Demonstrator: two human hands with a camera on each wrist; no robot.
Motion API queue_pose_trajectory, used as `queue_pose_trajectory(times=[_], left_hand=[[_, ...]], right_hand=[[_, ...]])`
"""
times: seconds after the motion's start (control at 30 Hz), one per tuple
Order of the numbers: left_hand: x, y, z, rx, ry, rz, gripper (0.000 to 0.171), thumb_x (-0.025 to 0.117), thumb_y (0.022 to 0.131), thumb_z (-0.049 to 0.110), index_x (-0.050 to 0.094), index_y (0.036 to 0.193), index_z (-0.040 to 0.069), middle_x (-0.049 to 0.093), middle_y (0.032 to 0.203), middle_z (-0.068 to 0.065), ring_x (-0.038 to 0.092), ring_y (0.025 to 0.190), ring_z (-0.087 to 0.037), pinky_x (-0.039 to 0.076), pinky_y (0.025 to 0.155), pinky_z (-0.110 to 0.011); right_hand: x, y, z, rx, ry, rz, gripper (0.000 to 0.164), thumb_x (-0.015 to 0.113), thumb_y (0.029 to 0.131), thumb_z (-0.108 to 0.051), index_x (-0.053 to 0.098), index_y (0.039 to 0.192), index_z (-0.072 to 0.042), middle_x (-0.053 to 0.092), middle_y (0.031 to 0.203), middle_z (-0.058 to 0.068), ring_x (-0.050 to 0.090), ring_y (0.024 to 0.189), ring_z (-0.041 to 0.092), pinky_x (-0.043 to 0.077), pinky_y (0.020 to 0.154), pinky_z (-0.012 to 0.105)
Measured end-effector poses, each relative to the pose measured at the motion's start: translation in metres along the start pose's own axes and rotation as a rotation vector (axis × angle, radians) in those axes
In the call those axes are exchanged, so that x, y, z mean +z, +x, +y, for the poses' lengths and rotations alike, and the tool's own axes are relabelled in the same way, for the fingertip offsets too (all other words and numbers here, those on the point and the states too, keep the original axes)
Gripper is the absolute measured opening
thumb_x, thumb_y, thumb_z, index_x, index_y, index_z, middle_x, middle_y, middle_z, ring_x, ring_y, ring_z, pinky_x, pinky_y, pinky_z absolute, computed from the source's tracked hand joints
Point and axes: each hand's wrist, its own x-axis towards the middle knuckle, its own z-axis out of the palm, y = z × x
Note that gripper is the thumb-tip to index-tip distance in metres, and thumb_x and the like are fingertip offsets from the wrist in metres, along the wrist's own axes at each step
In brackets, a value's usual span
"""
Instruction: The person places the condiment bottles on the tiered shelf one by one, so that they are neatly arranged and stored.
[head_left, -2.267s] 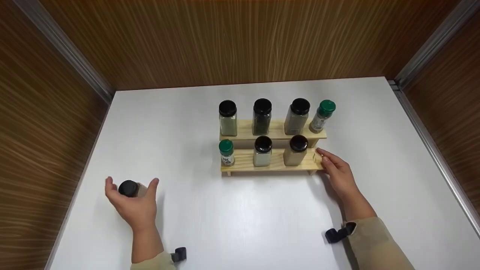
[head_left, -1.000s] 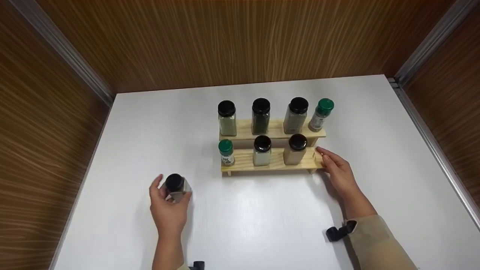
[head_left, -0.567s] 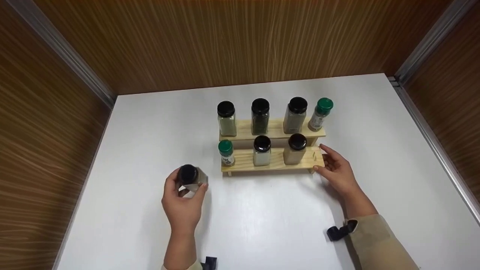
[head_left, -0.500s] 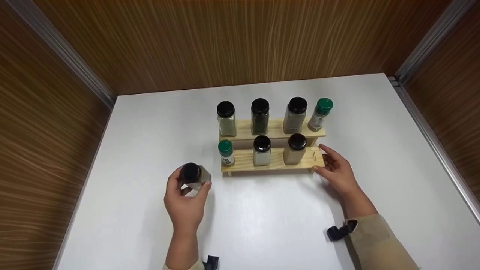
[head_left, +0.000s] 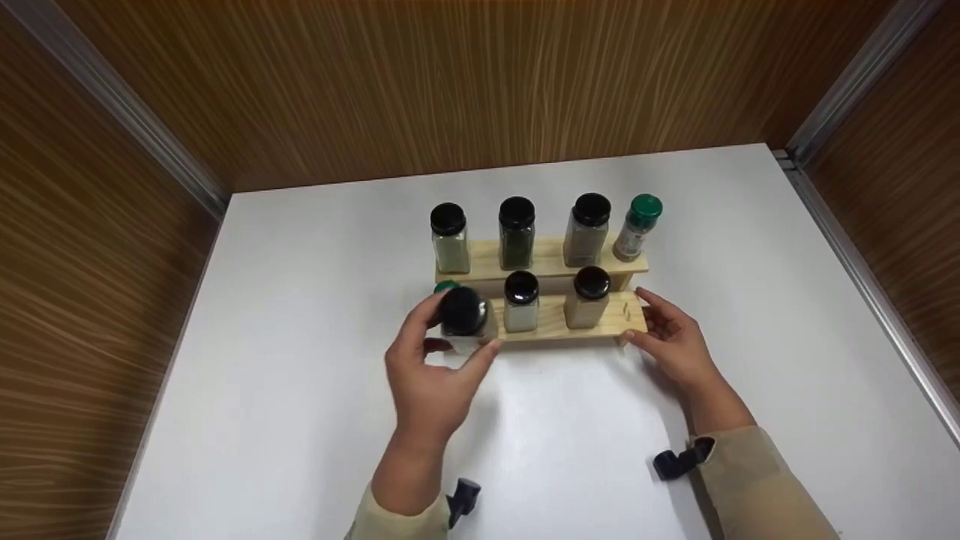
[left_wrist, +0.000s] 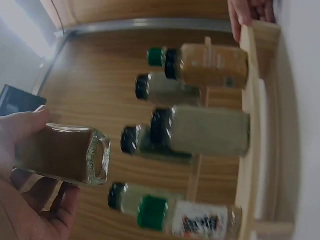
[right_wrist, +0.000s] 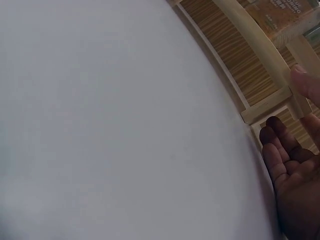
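My left hand grips a square glass spice jar with a black lid and brown contents, fingers on one side and thumb on the other. The jar hovers in front of the left end of a two-step wooden spice rack, clear of it in the left wrist view. In the head view it mostly covers a small green-capped jar on the lower step. At the rack's right end, my right hand holds the lower step, thumb at the front edge and forefinger at the back.
Two black-lidded jars, one pale and one tan, share the lower step. Several more jars line the upper step, with a green-capped one at its right end. Wood-grain panels enclose the white table.
My left hand has closed on the jar at the far left and carried it right and up to the rack. My right hand has shifted its thumb to the lower step's front edge.
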Motion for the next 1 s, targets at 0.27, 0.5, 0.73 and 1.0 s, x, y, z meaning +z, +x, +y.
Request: queue_pose_trajectory(times=[0.27, 0.5, 0.73, 1.0], left_hand=[[0.053, 0.007, 0.022, 0.069, -0.075, -0.103, 0.065, 0.099, 0.071, 0.009, 0.069, 0.129, 0.007, 0.073, 0.124, -0.003, 0.067, 0.112, -0.020, 0.060, 0.081, -0.035], [0.113, -0.007, 0.024, 0.217, 0.072, -0.147, 0.064, 0.101, 0.070, 0.022, 0.071, 0.125, 0.008, 0.074, 0.122, -0.005, 0.069, 0.115, -0.019, 0.053, 0.101, -0.032], [0.155, -0.027, 0.013, 0.239, 0.149, -0.170, 0.062, 0.102, 0.069, 0.023, 0.072, 0.122, 0.008, 0.074, 0.120, -0.003, 0.069, 0.117, -0.016, 0.052, 0.101, -0.026], [0.186, -0.038, 0.002, 0.242, 0.214, -0.190, 0.064, 0.102, 0.069, 0.023, 0.069, 0.122, 0.005, 0.073, 0.122, -0.006, 0.068, 0.119, -0.019, 0.051, 0.103, -0.024]], right_hand=[[-0.003, 0.000, 0.001, 0.004, 0.007, -0.021, 0.080, 0.077, 0.084, 0.020, 0.047, 0.156, 0.005, 0.062, 0.127, 0.031, 0.065, 0.106, 0.012, 0.054, 0.089, 0.019], [-0.001, 0.000, 0.006, -0.065, 0.058, 0.016, 0.073, 0.078, 0.078, 0.025, 0.051, 0.146, 0.016, 0.072, 0.118, 0.004, 0.068, 0.103, 0.009, 0.055, 0.087, 0.019], [-0.002, -0.001, 0.004, -0.030, -0.211, 0.081, 0.057, 0.080, 0.085, 0.003, 0.061, 0.137, 0.014, 0.070, 0.130, 0.025, 0.059, 0.110, -0.008, 0.043, 0.104, 0.018], [-0.006, -0.004, 0.002, 0.003, -0.282, 0.098, 0.059, 0.083, 0.081, -0.003, 0.064, 0.135, 0.009, 0.068, 0.131, 0.024, 0.057, 0.109, -0.007, 0.041, 0.105, 0.021]])
